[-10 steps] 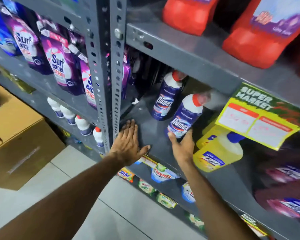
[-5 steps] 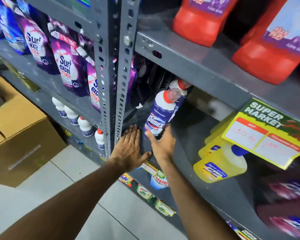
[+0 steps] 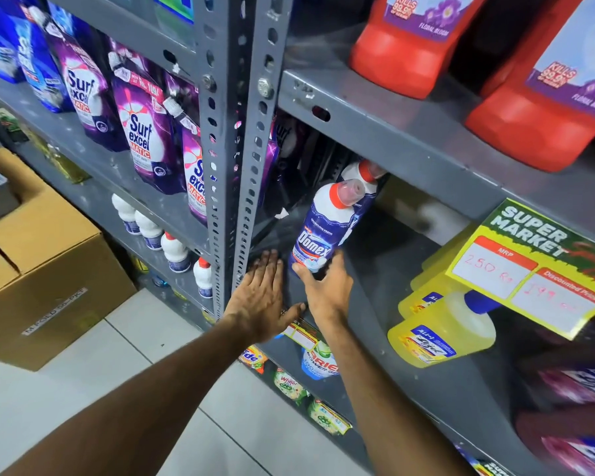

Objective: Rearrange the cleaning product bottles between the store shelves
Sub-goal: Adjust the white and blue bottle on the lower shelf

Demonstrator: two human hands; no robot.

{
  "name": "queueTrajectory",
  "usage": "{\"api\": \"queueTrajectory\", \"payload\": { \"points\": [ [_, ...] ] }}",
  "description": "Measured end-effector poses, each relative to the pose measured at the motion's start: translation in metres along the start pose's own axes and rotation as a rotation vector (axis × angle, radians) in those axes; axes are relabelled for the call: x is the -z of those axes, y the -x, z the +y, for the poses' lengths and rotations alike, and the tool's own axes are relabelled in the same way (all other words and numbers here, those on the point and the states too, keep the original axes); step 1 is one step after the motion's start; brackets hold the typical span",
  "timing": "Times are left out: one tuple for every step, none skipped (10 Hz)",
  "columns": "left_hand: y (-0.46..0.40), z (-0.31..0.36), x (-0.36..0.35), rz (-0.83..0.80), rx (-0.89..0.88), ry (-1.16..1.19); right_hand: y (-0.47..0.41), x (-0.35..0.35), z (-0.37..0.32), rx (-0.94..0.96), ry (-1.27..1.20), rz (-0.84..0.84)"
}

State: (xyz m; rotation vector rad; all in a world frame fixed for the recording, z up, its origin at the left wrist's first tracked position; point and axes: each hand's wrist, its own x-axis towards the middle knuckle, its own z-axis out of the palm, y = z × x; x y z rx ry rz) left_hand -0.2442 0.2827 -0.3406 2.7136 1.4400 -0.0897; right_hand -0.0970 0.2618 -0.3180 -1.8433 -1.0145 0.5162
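Domex bottle point(image 3: 318, 231) gripped at its base by right hand point(image 3: 327, 292); left hand point(image 3: 260, 297) lies flat, fingers spread.

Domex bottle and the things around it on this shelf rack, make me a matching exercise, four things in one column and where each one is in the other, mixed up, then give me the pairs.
Things:
1. Domex bottle
2. red floor cleaner jug
3. Surf Excel Matic pouch
4. cardboard box

Places:
A. on the floor, left of the rack
B. shelf left of the upright post
C. shelf above the Domex bottles
D. at the right hand's fingertips, middle shelf

Pairs: 1-D, 2-C, 3-B, 4-A
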Motion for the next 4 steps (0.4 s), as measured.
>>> {"api": "queueTrajectory", "payload": {
  "points": [
    [0.000,0.000,0.001,0.003,0.000,0.001,-0.002,-0.001,0.002,0.002,-0.006,-0.002],
    [0.001,-0.001,0.001,0.003,-0.008,-0.005,0.001,0.000,0.000,-0.003,-0.016,0.002],
    [-0.002,-0.002,0.001,-0.025,-0.006,-0.003,0.003,0.006,-0.001,-0.014,-0.095,-0.012],
    [0.000,-0.003,0.006,-0.028,0.005,0.035,0.017,0.022,-0.005,0.026,-0.177,-0.005]
  ]
}}
